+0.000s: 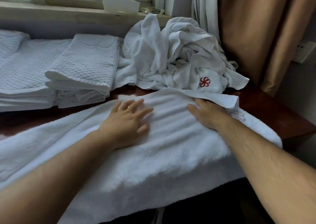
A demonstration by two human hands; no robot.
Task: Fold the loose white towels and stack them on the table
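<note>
A large white towel (pixel 145 158) lies spread across the front of the dark wooden table (pixel 266 107), its near edge hanging over the table's front. My left hand (pixel 127 119) lies flat on it with fingers spread. My right hand (pixel 205 114) presses flat on the towel at the right; its fingertips are tucked under a folded-over strip along the far edge. Behind the spread towel, a heap of loose white towels (pixel 167 56), one with a red emblem, lies at the back right. Stacks of folded quilted white towels (pixel 82 73) stand at the left.
A windowsill (pixel 68 11) runs along the back with a white box (pixel 120 4) on it. White and tan curtains (pixel 259 35) hang at the right. A wall socket (pixel 306 52) sits at the far right. The table's right corner is bare wood.
</note>
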